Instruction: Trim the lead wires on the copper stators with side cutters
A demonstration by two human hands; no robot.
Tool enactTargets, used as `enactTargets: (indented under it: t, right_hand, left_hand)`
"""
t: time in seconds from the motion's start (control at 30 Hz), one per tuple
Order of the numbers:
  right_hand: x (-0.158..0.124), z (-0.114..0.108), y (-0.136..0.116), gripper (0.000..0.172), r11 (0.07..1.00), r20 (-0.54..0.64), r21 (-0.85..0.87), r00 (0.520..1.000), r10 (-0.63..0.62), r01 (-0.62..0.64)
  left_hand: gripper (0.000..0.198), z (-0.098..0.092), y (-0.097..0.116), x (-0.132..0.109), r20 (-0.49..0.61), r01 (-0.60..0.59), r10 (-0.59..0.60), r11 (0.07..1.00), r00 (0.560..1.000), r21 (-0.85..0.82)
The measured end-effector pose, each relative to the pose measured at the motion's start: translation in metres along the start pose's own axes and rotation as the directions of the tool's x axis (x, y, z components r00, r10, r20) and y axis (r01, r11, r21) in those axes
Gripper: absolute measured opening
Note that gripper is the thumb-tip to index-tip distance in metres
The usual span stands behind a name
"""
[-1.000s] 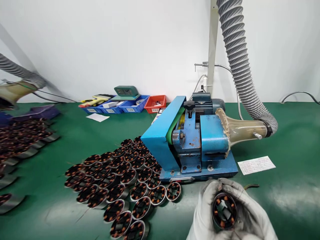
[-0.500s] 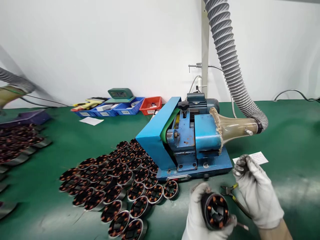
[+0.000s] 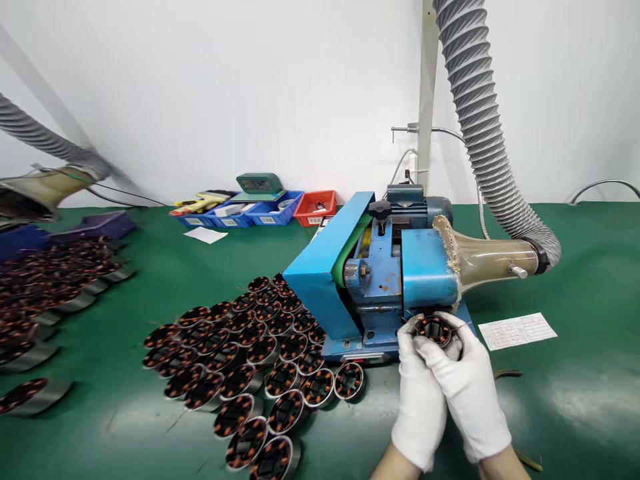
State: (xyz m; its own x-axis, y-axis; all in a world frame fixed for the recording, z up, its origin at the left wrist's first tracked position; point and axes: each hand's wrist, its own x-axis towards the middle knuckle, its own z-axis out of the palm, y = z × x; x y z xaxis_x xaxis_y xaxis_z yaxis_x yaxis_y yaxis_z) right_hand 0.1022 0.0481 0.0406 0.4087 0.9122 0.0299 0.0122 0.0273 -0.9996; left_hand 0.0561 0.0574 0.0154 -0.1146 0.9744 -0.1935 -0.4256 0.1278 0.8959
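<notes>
Gloved in white, my left hand [image 3: 421,393] and my right hand [image 3: 470,383] grip one wound motor stator [image 3: 425,328] between them. It is a ring with copper windings inside, its opening facing up toward me. They hold it right at the front of the blue belt grinding machine [image 3: 375,280], below its blue cover on the right. Whether the stator touches the machine, I cannot tell. Pliers [image 3: 507,374] lie under my right hand, with only the handle ends showing.
Many similar stators [image 3: 263,350] stand grouped left of the machine, and more [image 3: 55,280] sit at far left. A grey hose [image 3: 480,120] runs to the machine's right side. Written paper [image 3: 517,331] lies to the right. Blue bins [image 3: 273,212] and a red bin [image 3: 316,208] line the wall.
My left hand has carried the stator up and away from me to the machine's front. My right hand, earlier apart with pinched fingers, now holds the stator too. The view has shifted left.
</notes>
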Motion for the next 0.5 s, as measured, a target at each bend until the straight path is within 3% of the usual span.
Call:
enactTargets:
  t: [0.2, 0.33, 0.5]
  right_hand:
    - [0.005, -0.002, 0.000, 0.030, 0.999, 0.024, -0.039, 1.000, 0.001, 0.000]
    - [0.008, -0.001, -0.004, 0.029, 0.999, 0.025, -0.032, 1.000, -0.006, 0.007]
    - [-0.016, -0.006, 0.004, 0.036, 0.998, -0.006, 0.030, 0.999, 0.048, -0.048]
  left_hand:
    - [0.034, 0.003, -0.002, 0.003, -0.003, -0.005, 0.005, 1.000, 1.000, 0.010]
    - [0.031, 0.003, -0.005, 0.007, -0.005, -0.068, 0.069, 0.992, 0.998, 0.106]
    - [0.030, -0.012, -0.008, -0.009, -0.013, -0.135, 0.138, 0.978, 0.990, 0.159]
